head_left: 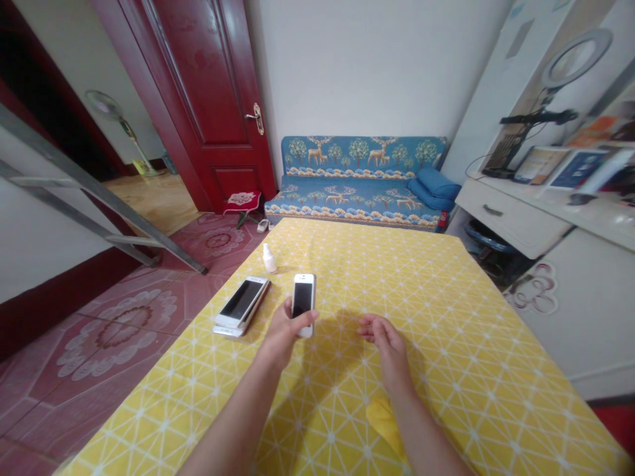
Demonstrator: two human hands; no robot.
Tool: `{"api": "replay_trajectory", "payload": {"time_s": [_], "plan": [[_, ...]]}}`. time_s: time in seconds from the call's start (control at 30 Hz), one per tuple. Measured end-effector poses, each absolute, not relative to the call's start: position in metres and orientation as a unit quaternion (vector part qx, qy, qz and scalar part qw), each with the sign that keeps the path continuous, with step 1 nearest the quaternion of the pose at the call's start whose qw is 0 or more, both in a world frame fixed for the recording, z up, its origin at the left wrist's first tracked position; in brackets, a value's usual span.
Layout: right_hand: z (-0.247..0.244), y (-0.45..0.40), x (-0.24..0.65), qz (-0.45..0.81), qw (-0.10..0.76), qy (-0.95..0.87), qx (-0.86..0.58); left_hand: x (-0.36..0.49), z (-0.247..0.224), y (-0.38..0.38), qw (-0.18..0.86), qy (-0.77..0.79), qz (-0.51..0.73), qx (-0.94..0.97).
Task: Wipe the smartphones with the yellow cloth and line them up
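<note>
My left hand (285, 334) is shut around the lower end of a white smartphone (303, 297), whose dark screen faces me. Just left of that hand, a white smartphone with a dark screen (241, 301) lies on at least one other white phone (228, 330), near the edge of the yellow patterned tablecloth (377, 277). A small white bottle (269, 259) stands beyond them. My right hand (387, 344) hangs just above the cloth, right of the held phone, with its fingers loosely curled and nothing in them.
A blue deer-patterned sofa (360, 182) stands beyond the table, with a red door (198, 99) to its left. A metal ladder (84, 192) leans at the left. A white desk (510, 215) with a ring light (575, 59) stands at the right.
</note>
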State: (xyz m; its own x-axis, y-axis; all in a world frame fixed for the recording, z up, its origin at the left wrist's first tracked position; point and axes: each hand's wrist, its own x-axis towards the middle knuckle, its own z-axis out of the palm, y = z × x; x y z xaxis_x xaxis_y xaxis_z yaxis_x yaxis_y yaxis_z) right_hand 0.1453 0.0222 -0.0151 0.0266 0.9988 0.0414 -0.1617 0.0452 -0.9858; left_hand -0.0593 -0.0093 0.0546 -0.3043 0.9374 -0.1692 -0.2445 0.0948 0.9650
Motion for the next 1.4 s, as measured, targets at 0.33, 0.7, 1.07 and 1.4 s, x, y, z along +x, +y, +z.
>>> {"api": "replay_trajectory", "payload": {"time_s": [0.33, 0.7, 1.07, 1.4], "plan": [[0.027, 0.0, 0.188, 0.499, 0.467, -0.554, -0.475, 0.013, 0.011, 0.002, 0.712, 0.319, 0.608, 0.149], [-0.001, -0.025, 0.219, 0.261, 0.283, -0.795, -0.469, 0.012, 0.0, -0.004, 0.813, 0.161, 0.551, 0.095], [0.019, 0.034, 0.163, 0.28, 0.635, -0.457, -0.556, 0.023, 0.001, -0.007, 0.804, 0.187, 0.536, 0.177], [0.001, 0.019, 0.147, 0.09, 0.52, -0.699, -0.483, 0.027, 0.0, -0.008, 0.784, 0.194, 0.557, 0.193]]}}
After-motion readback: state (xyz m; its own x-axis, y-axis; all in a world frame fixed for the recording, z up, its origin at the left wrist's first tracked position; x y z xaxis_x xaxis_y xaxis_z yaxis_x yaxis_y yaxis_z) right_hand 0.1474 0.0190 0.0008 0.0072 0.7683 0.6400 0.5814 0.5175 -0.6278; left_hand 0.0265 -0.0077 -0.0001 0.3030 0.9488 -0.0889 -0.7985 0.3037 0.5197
